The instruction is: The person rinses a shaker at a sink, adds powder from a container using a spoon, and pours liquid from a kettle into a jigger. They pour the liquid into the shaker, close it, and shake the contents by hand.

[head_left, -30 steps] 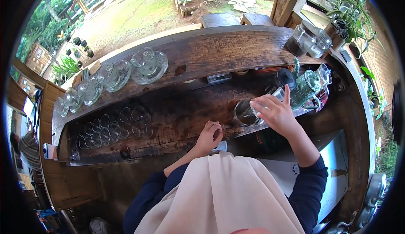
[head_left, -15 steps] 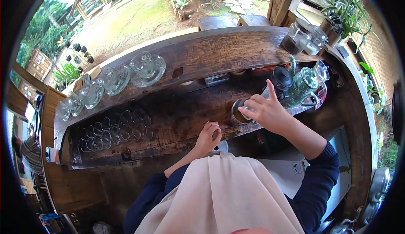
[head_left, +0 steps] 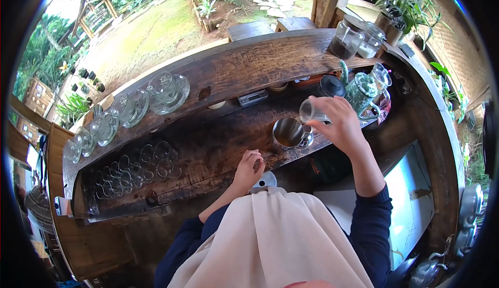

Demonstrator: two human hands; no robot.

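Note:
My right hand (head_left: 340,123) holds a small clear glass (head_left: 307,110) by its side, tilted above the counter. Just left of it and below stands a metal pitcher (head_left: 288,132) with its opening upward; a small glass cup (head_left: 307,136) is beside it. My left hand (head_left: 249,167) rests at the counter's near edge with its fingers curled together; whether anything is in them is hidden. Behind my right hand are a dark-lidded container (head_left: 331,86) and a green enamel pot (head_left: 360,91).
Glass cups on saucers (head_left: 169,91) line the raised ledge at the left, with several glass cups (head_left: 138,168) on the lower counter. Two jars (head_left: 346,37) and a potted plant (head_left: 397,7) stand at the right. A small scale (head_left: 253,98) sits under the ledge. A person (head_left: 39,207) is at far left.
My right hand has gone from over the pitcher, finger raised, to its right and now holds a clear glass. The pitcher is more visible. The view has shifted slightly.

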